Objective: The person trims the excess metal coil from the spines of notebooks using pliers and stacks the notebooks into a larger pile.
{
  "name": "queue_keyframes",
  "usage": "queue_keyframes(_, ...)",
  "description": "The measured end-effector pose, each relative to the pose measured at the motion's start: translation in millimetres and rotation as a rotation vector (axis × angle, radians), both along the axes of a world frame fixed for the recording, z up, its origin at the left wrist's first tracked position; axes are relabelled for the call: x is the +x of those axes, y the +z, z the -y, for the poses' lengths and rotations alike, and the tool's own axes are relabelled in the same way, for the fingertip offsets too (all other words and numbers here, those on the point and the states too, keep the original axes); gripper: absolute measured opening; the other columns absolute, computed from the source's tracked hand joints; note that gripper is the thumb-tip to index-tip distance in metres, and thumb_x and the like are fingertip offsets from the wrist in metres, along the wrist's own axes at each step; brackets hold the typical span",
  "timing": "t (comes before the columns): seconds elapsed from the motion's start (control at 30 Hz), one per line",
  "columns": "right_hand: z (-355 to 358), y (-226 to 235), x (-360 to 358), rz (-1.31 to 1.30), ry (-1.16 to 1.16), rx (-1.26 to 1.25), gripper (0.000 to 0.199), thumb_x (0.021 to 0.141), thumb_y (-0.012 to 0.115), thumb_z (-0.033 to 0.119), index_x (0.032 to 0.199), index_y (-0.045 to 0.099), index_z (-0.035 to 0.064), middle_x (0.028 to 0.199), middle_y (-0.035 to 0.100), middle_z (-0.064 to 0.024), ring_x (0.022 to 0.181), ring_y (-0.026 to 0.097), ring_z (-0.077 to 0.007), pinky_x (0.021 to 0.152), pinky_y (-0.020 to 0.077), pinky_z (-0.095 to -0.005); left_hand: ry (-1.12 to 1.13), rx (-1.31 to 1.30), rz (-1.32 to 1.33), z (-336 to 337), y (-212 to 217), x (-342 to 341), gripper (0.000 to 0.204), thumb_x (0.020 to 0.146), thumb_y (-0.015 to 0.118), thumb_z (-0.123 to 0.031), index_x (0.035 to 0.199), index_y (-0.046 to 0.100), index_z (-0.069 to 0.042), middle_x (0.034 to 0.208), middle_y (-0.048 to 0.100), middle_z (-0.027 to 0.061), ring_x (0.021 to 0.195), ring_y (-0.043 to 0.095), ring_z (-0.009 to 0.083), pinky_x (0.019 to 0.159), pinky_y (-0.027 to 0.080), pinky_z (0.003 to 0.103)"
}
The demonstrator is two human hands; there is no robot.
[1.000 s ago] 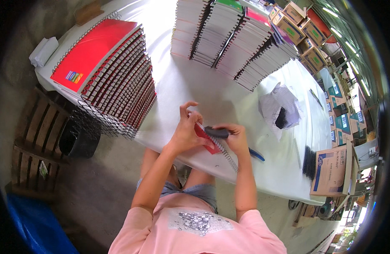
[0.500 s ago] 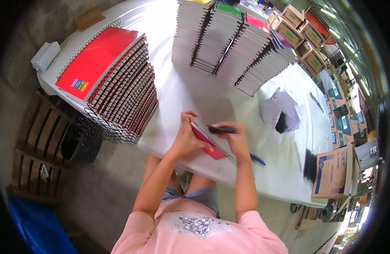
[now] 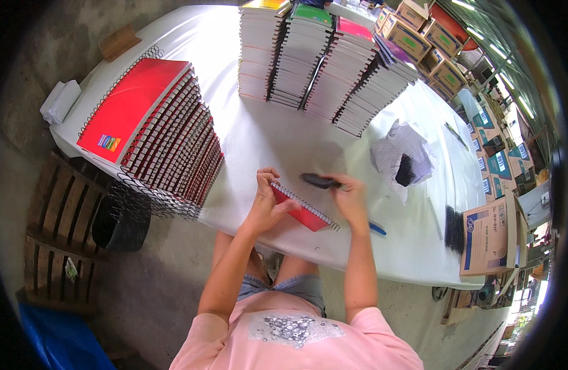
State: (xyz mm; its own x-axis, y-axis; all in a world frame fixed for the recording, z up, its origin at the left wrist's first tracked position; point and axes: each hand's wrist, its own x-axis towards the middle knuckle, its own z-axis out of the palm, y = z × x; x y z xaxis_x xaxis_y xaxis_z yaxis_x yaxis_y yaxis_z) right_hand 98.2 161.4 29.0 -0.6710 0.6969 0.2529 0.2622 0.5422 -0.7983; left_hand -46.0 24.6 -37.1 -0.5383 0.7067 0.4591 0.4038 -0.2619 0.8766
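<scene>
My left hand (image 3: 269, 206) is closed around a red spiral notebook (image 3: 307, 217), which I hold tilted near the table's front edge, with its wire-bound spine facing up and to the right. The wire coil (image 3: 336, 227) sticks out past the notebook's lower right end. In my right hand (image 3: 350, 200) is a black elongated tool (image 3: 318, 180), its rounded end pointing left. I cannot make out its exact kind. The tool stays just above the notebook's spine, apart from it. Under my right forearm shows a blue slim object (image 3: 376, 228) on the table.
A tall stack of red spiral notebooks (image 3: 136, 108) stands at left. Several notebook stacks (image 3: 302, 61) line the back. Crumpled paper (image 3: 389, 151) holds a dark bundle. Black coils (image 3: 453, 229) lie beside a cardboard box (image 3: 484, 237) at right. A black bin (image 3: 117, 225) stands below left.
My right hand has lifted the black tool up and away from the notebook's coil. My left hand still holds the notebook. The whole view has shifted slightly.
</scene>
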Motion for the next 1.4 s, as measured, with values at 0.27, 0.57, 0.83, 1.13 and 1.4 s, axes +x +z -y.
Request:
queue_keyframes(0.27, 22.2, -11.3, 109.8, 0.418, -0.386, 0.299, 0.054, 0.077, 0.061, 0.013, 0.129, 0.047, 0.0126, 0.130, 0.046, -0.0161, 0.120, 0.042, -0.0343, 0.099, 0.0308, -0.0470, -0.135, 0.075, 0.381, 8.8, 1.8, 5.5, 0.033, 0.093, 0.053, -0.021, 0.117, 0.038, -0.005, 0.087, 0.050, 0.0028, 0.075, 0.046, 0.0098, 0.073, 0.040, 0.022)
queue_keyframes(0.57, 58.9, -46.2, 128.0, 0.586, -0.421, 0.556, 0.044, 0.090, 0.049, 0.030, 0.132, 0.044, 0.0158, 0.120, 0.046, -0.0141, 0.112, 0.040, -0.0340, 0.097, 0.0287, -0.0476, -0.072, 0.181, 0.674, 12.1, 20.9, 22.5, 0.054, 0.084, 0.063, -0.004, 0.125, 0.028, -0.008, 0.079, 0.054, 0.0020, 0.077, 0.053, 0.0093, 0.073, 0.046, 0.023)
queue_keyframes(0.83, 64.8, -36.2, 122.9, 0.197, -0.436, 0.301, 0.044, 0.093, 0.046, 0.031, 0.131, 0.043, 0.0081, 0.116, 0.049, -0.0157, 0.108, 0.046, -0.0317, 0.095, 0.0342, -0.0398, -0.045, 0.263, 0.697, 11.2, 19.1, 27.6, 0.058, 0.082, 0.066, -0.002, 0.125, 0.028, -0.008, 0.087, 0.061, 0.0081, 0.079, 0.058, 0.0124, 0.076, 0.049, 0.026)
queue_keyframes(1.13, 108.4, 28.6, 71.9, -0.042, -0.116, 0.256, 0.044, 0.088, 0.056, 0.035, 0.123, 0.053, 0.0076, 0.108, 0.049, -0.0143, 0.101, 0.047, -0.0307, 0.091, 0.0339, -0.0388, 0.106, 0.197, 0.702, 17.0, 17.3, 29.3, 0.062, 0.075, 0.068, 0.006, 0.124, 0.032, -0.008, 0.089, 0.063, 0.0087, 0.072, 0.058, 0.0100, 0.064, 0.049, 0.022)
queue_keyframes(1.4, 121.9, 47.6, 44.9, 0.185, -0.094, 0.516, 0.038, 0.083, 0.061, 0.032, 0.119, 0.058, 0.0209, 0.107, 0.050, -0.0086, 0.100, 0.045, -0.0272, 0.088, 0.0310, -0.0416, 0.184, 0.268, 0.575, 21.2, 35.0, 45.0, 0.063, 0.071, 0.069, 0.011, 0.121, 0.037, -0.007, 0.080, 0.061, 0.0058, 0.070, 0.058, 0.0089, 0.063, 0.048, 0.020)
